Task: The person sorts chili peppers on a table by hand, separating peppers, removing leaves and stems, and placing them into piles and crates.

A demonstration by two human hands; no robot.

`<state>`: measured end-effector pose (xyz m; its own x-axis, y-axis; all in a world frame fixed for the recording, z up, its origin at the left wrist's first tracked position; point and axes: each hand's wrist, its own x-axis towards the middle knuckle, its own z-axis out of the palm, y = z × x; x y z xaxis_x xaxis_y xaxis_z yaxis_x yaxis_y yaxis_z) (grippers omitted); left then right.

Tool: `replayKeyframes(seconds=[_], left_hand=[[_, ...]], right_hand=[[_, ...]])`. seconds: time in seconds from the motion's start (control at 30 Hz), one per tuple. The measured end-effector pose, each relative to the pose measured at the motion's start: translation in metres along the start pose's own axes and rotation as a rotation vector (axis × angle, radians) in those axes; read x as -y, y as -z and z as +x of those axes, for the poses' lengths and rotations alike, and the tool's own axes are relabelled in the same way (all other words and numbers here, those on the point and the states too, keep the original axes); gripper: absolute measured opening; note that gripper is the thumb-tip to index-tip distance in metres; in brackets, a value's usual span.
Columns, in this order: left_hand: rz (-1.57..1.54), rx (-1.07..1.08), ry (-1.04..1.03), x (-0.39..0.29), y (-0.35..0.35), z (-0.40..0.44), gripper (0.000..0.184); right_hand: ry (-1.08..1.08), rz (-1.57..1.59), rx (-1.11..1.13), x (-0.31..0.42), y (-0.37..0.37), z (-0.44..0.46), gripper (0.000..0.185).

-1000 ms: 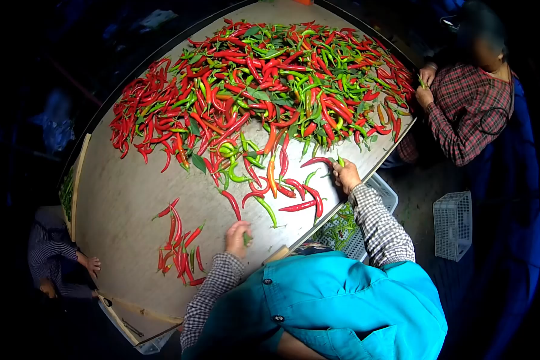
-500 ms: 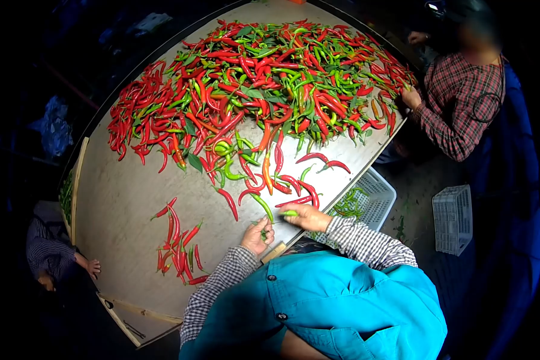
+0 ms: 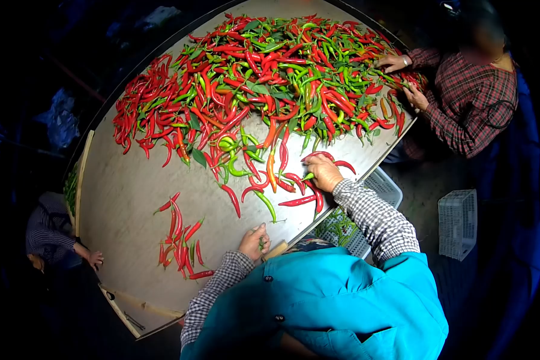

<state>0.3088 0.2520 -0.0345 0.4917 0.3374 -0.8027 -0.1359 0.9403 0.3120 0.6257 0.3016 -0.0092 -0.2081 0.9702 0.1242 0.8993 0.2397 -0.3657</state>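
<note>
My left hand (image 3: 255, 241) is closed near the table's front edge, with a small bit of green showing between its fingers; I cannot make out what it is. Farther forward, my right hand (image 3: 325, 173) has its fingers curled over a red chili pepper (image 3: 319, 155). Beneath that hand pokes out a green chili pepper (image 3: 308, 177). Between the hands lie another green chili pepper (image 3: 266, 206) and a red chili pepper (image 3: 297, 201). A big heap of red and green chili peppers (image 3: 264, 78) with leaves covers the far part of the table (image 3: 132, 222).
A small pile of red chilies (image 3: 183, 243) lies to the left. Below the table edge stands a plastic crate (image 3: 387, 187) holding green chilies; another crate (image 3: 457, 223) is on the floor. A co-worker (image 3: 474, 102) handles the heap at right; another person's hand (image 3: 94, 259) rests at left.
My right hand has moved forward and right from beside the left hand to the red chili; the green chili it held is gone from view. The right co-worker's second hand now reaches onto the heap.
</note>
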Motion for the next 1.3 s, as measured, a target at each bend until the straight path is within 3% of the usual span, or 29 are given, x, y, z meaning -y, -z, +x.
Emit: replayKeyframes(seconds=[0.07, 0.2, 0.3, 0.37, 0.4, 0.43, 0.47, 0.5, 0.57, 0.7, 0.83, 0.97, 1.07, 1.13, 1.2, 1.3], left_hand=[[0.041, 0.018, -0.029, 0.000, 0.000, 0.002, 0.027], [0.272, -0.090, -0.090, -0.014, -0.006, 0.004, 0.016], [0.531, -0.217, -0.140, -0.026, -0.016, 0.017, 0.016], [0.901, -0.243, -0.594, -0.019, -0.010, 0.044, 0.024], [0.899, -0.237, -0.594, -0.024, -0.014, 0.047, 0.024], [1.182, -0.311, -0.528, -0.031, -0.020, 0.052, 0.027], [1.463, -0.384, -0.452, -0.037, -0.026, 0.056, 0.032], [1.462, -0.377, -0.453, -0.042, -0.037, 0.053, 0.032], [1.519, -0.500, -0.178, -0.051, -0.061, 0.041, 0.040], [1.554, -0.529, -0.160, -0.054, -0.064, 0.044, 0.040], [1.526, -0.522, -0.153, -0.053, -0.051, 0.041, 0.038], [1.537, -0.460, -0.295, -0.025, -0.005, 0.041, 0.035], [1.314, -0.490, -0.570, -0.001, 0.024, 0.027, 0.031], [1.206, -0.529, -0.609, 0.012, 0.040, 0.014, 0.030], [1.105, -0.564, -0.650, 0.022, 0.053, 0.003, 0.030], [0.920, -0.571, -0.729, 0.028, 0.062, -0.009, 0.026]], right_hand=[[-0.091, -0.110, 0.206, 0.009, -0.006, 0.007, 0.013], [-0.055, -0.098, 0.142, 0.009, -0.013, 0.003, 0.009], [-0.141, 0.175, -0.020, -0.004, -0.015, -0.007, 0.012], [-0.249, 0.322, -0.089, -0.010, -0.008, -0.014, 0.013], [-0.406, 0.493, -0.086, -0.014, -0.007, -0.018, 0.010], [-0.626, 0.819, -0.067, -0.020, -0.005, -0.023, 0.010], [-0.657, 0.770, -0.138, -0.029, -0.002, -0.028, 0.008], [-0.688, 0.721, -0.208, -0.036, 0.004, -0.031, 0.005], [-0.603, 0.550, -0.385, -0.064, 0.005, -0.036, 0.009], [-0.684, 0.486, -0.382, -0.087, 0.009, -0.027, 0.008], [-0.600, 0.471, -0.376, -0.083, -0.037, -0.020, 0.013], [-0.553, 0.589, -0.223, -0.017, -0.048, -0.023, 0.013], [-0.504, 0.719, -0.228, 0.028, -0.071, -0.027, 0.014], [-0.582, 0.780, -0.167, 0.056, -0.090, -0.028, 0.013], [-0.381, 0.556, -0.001, 0.086, -0.094, -0.025, 0.009], [-0.180, 0.766, 0.172, 0.129, -0.095, -0.018, 0.009]])
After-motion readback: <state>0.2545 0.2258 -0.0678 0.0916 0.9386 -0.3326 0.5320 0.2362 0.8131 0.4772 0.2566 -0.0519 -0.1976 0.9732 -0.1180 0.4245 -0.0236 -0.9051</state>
